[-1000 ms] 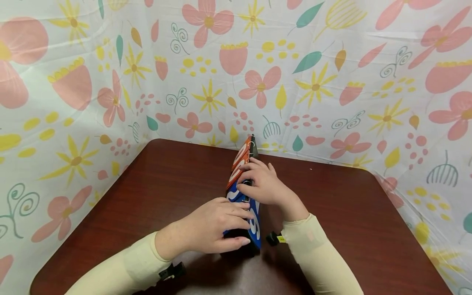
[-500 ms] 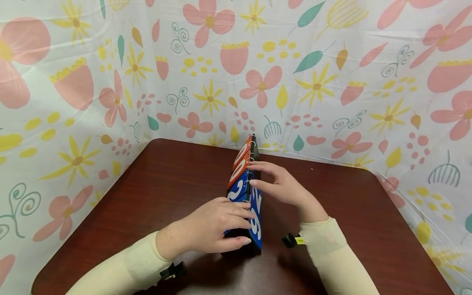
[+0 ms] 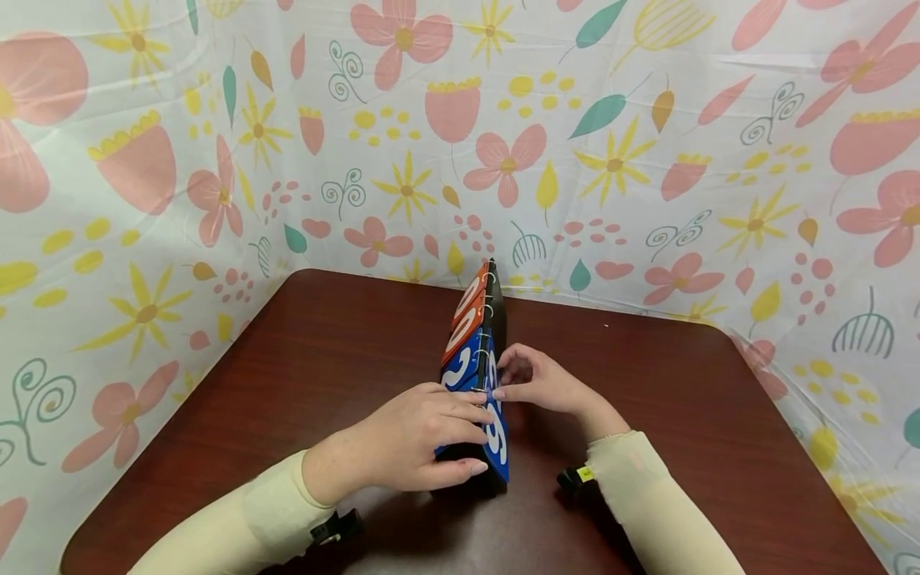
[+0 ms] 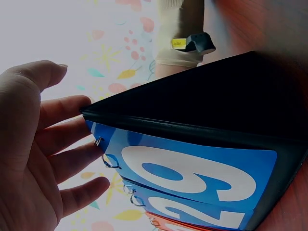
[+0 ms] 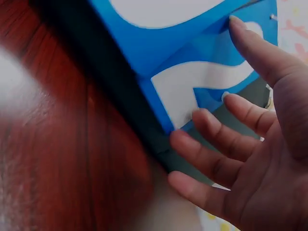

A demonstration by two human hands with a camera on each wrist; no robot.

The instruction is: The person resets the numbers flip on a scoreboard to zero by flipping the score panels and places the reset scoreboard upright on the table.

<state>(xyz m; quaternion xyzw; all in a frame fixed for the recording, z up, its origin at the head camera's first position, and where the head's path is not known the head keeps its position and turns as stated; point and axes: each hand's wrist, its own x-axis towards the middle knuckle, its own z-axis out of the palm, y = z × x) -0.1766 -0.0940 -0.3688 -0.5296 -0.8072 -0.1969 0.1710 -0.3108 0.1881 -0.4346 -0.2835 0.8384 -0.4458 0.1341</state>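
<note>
A tent-shaped tabletop flip scoreboard [image 3: 501,307] stands lengthwise on the table, with red and blue number cards hung on rings along its top ridge. My left hand [image 3: 413,439] lies over the near end of the ridge, its fingers fairly straight, beside the blue card with a 6 [image 4: 197,171]. On the right face, my right hand [image 3: 557,387] holds a blue number card showing a 2 [image 5: 180,89]. The thumb is at one edge of that card and bent fingertips are at the other; the card looks slightly bowed. Part of the right face is hidden in the head view.
The dark red-brown wooden table [image 3: 323,343] has rounded far corners. A white curtain [image 3: 287,160] printed with flowers hangs behind and at both sides. Small black devices are strapped to both sleeved wrists.
My right hand has drawn back from the top ridge to the right, then come down onto the blue card on the right face. The left hand has stayed in place.
</note>
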